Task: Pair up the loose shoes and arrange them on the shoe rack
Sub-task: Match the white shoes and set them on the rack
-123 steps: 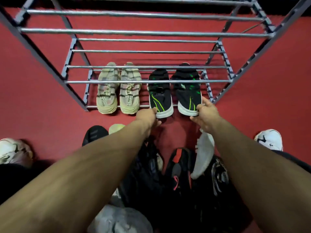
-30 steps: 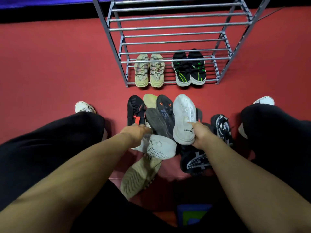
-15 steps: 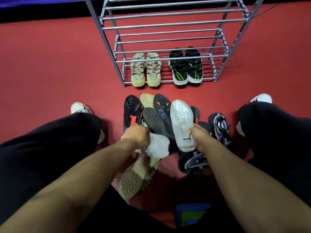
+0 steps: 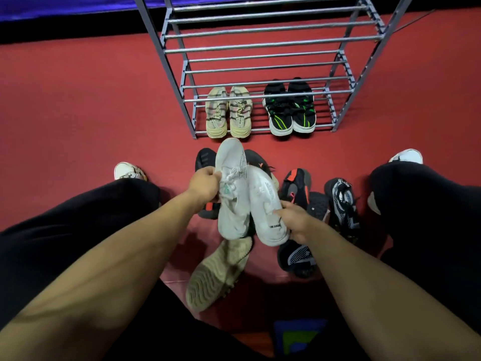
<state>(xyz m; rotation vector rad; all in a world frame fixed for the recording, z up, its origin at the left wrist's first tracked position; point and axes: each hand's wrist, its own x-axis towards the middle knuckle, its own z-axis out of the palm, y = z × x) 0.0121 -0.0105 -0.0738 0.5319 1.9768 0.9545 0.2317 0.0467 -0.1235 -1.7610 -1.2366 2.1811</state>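
Two pairs sit on the bottom tier of the metal shoe rack (image 4: 263,43), toes pointing away: beige pair (image 4: 229,113) at left, black-and-green pair (image 4: 290,110) at right, shoes of each pair touching; upper tiers hold nothing visible; rack stands on red floor (image 4: 78,100); loose pile of dark shoes (image 4: 296,188) lies between rack and the person's knees; one tan shoe (image 4: 216,274) lies sole-up nearest the camera; two white shoes held above the pile, side by side and touching; left hand (image 4: 204,186) grips the left white shoe (image 4: 231,188) at its laces, upper showing; right hand (image 4: 292,220) clamps the right white shoe (image 4: 268,207) near its heel, sole facing up.
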